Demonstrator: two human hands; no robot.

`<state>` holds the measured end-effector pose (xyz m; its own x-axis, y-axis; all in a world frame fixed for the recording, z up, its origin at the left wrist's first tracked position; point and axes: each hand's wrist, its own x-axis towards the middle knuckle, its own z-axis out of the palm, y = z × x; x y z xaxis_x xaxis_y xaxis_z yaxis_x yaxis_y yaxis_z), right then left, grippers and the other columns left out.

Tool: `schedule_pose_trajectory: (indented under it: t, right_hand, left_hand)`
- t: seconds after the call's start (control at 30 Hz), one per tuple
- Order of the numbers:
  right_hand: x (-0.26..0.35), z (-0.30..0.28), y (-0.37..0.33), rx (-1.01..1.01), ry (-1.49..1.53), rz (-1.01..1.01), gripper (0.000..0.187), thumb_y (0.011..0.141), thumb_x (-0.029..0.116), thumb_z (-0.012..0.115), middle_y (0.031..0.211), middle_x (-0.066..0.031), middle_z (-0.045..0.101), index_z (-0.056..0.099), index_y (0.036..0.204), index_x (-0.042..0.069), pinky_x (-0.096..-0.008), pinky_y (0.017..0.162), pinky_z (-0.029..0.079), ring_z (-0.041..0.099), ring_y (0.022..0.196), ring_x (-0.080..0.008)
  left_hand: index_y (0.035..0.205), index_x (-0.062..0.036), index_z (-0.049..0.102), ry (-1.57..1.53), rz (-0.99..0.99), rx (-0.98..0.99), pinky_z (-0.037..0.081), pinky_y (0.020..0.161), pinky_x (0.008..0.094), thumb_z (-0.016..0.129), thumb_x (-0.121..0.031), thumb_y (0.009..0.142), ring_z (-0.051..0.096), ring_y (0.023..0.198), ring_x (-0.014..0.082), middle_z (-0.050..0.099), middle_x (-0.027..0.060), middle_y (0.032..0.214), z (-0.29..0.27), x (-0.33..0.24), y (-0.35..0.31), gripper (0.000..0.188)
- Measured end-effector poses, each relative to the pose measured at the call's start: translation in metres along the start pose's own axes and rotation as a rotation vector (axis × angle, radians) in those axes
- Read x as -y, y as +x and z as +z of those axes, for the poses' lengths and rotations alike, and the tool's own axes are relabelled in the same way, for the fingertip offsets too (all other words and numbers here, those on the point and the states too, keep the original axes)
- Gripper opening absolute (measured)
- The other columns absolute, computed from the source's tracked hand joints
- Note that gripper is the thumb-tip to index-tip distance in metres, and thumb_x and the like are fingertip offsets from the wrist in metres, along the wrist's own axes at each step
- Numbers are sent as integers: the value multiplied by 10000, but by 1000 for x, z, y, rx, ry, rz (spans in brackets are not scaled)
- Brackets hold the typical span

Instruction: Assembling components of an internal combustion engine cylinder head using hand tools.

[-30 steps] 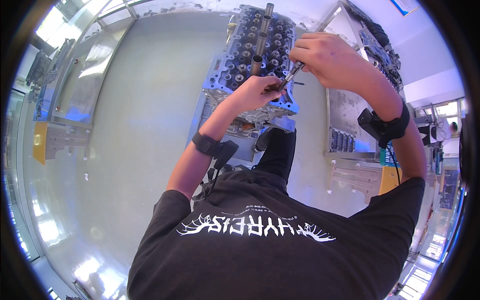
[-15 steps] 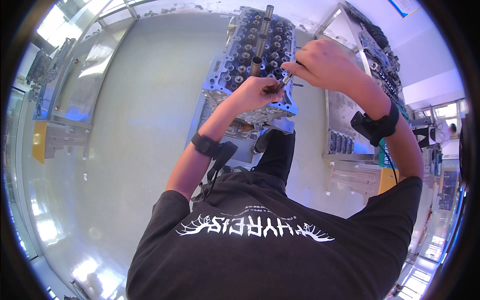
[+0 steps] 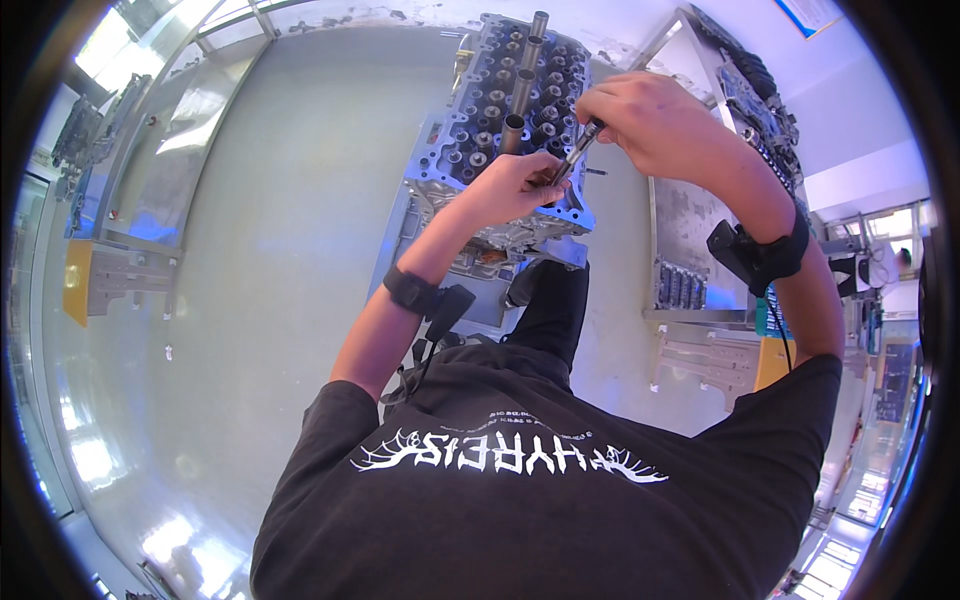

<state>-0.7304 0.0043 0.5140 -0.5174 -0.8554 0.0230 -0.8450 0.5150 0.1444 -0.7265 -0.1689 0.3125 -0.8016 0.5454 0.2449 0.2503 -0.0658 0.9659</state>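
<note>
An engine cylinder head [image 3: 425, 165], with rows of valve springs and several upright metal tubes [image 3: 512, 132] along its middle, stands in front of me. Over its near right corner, my left hand [image 3: 520, 185] pinches the lower end of a slim metal rod-shaped tool [image 3: 578, 152]. My right hand [image 3: 640, 115], higher up and to the right, grips the tool's dark upper end with bent fingers. The tool slants between both hands; its exact kind and its lower tip are hidden by my left fingers.
Metal racks with engine parts [image 3: 755, 100] stand on the right, with more parts on a lower shelf [image 3: 682, 285]. Another metal bench [image 3: 190, 150] is at the left. A person [image 3: 880, 265] is far off at the right edge. My leg [image 3: 550, 310] is close to the cylinder head.
My right hand has shifted slightly up and right, its fingers now curled higher on the tool, and more of the shaft shows. My left hand has stayed nearly in place.
</note>
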Motion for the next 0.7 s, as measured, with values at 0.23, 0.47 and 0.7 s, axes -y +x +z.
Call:
schedule_pose_trajectory:
  t: [0.23,0.47,0.7]
  right_hand:
    - [10,-3,1,69,-126,116,165,842,180,652,749,-145,612,598,864,25,-432,719,467,611,798,-339]
    - [17,0,4,96,-223,203,346,886,379,601,617,-148,579,626,780,51,-436,636,471,612,672,-351]
    - [10,-4,-1,-42,-90,109,270,793,225,683,839,-149,647,636,983,39,-420,742,498,639,849,-330]
  left_hand:
    - [1071,58,621,11,61,-88,557,778,271,708,30,810,657,859,112,688,83,946,1,-3,-4,277]
    - [991,37,641,147,81,-112,559,726,284,734,12,782,650,803,99,690,83,891,1,-4,-3,230]
    - [1031,49,618,65,63,-66,532,818,294,581,77,863,682,928,160,691,95,933,1,1,-2,175]
